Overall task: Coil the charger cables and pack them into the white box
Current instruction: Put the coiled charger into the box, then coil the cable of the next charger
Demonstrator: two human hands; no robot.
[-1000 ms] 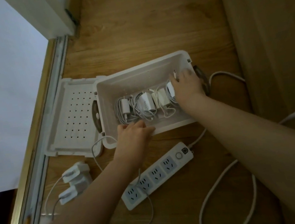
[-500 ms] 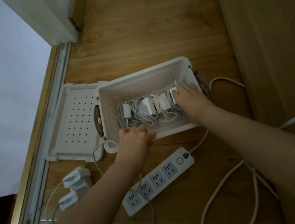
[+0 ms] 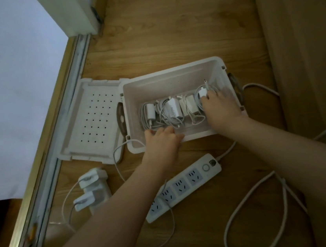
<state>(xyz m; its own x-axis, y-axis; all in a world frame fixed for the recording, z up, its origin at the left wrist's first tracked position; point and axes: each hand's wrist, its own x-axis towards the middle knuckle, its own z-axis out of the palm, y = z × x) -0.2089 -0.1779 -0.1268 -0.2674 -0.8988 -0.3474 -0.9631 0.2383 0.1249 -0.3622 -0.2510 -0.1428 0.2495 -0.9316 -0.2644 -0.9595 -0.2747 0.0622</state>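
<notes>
Hooking the white box (image 3: pixel 169 85), left fingers (image 3: pixel 166 131) curl; right fingers (image 3: pixel 213 96) touch charger (image 3: pixel 202 93).

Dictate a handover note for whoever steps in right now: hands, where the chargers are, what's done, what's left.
Left hand grips the white box's near rim.
Right hand is inside, fingers resting on the rightmost charger.
Done: four coiled chargers lie in a row in the box.
Left: two chargers on the floor near the lid, cables loose; coil and pack them.
</notes>
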